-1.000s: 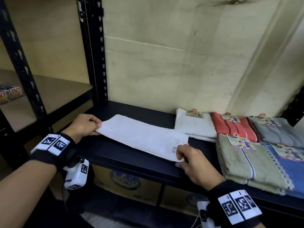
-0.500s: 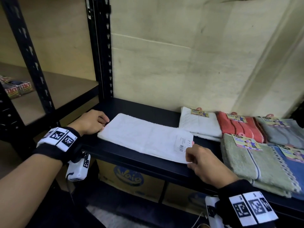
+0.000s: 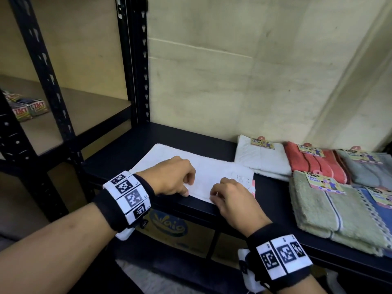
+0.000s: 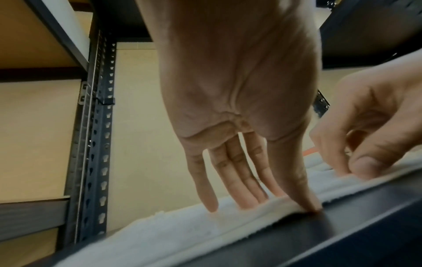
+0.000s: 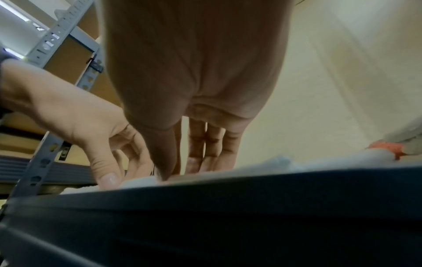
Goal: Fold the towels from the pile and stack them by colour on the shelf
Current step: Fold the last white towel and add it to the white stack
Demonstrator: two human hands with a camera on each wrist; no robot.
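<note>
A white towel (image 3: 167, 158) lies flat on the dark shelf board (image 3: 118, 158), with a paper label at its right end. My left hand (image 3: 187, 187) and right hand (image 3: 214, 195) sit close together at the middle of its near edge. In the left wrist view the left hand (image 4: 285, 202) has its fingers on top of the towel (image 4: 171, 233) and its thumb at the edge, pinching it. The right hand (image 5: 178, 171) pinches the same edge beside it. Folded towels lie to the right: white (image 3: 261, 158), red (image 3: 311, 164), grey (image 3: 369, 168), green (image 3: 331, 211) and blue (image 3: 379, 211).
A black slotted upright (image 3: 135, 60) stands at the shelf's back left corner. Beyond it is a wooden shelf (image 3: 84, 115) with small boxes (image 3: 25, 109). A printed cardboard box (image 3: 169, 225) sits under the dark shelf. A pale wall closes the back.
Both hands left the towel's two ends and came together at the middle of its near edge. The towel now lies flat on the shelf.
</note>
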